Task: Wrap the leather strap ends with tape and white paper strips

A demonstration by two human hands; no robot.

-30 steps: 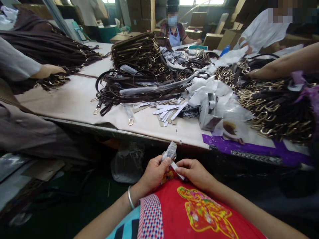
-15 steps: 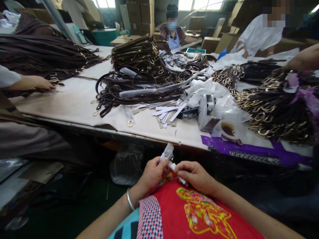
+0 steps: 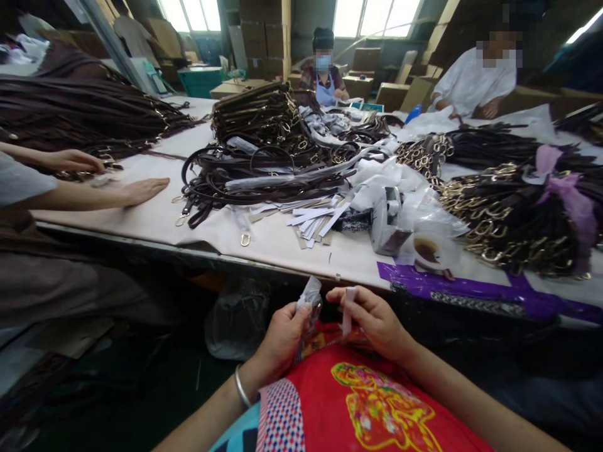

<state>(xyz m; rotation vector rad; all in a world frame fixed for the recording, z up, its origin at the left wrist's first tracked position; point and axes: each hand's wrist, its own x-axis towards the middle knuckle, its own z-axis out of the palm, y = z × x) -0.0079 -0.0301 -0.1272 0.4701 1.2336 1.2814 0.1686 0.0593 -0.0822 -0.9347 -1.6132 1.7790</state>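
Observation:
My left hand (image 3: 285,333) is closed around a bundle wrapped in whitish translucent plastic (image 3: 311,294); a bit of metal shows at its side, and what is inside I cannot make out. Between the thumb and fingers of my right hand (image 3: 377,320) is a narrow white strip (image 3: 348,311), held upright. The two hands are a short gap apart, over the red apron (image 3: 320,402) on my lap. On the table edge ahead lie loose white paper strips (image 3: 313,220) in a heap.
Dark straps with gold clasps (image 3: 264,176) are piled mid-table, and clasped bundles (image 3: 518,220) lie at right. A tape dispenser (image 3: 389,220) stands beside a cup of brown liquid (image 3: 428,248). A co-worker's hands (image 3: 146,190) rest at left; other people work behind the table.
My right hand has drawn away from the bundle and lifted the white strip upright. At left a co-worker's second hand has come onto the table. The co-worker's hand at far right is gone.

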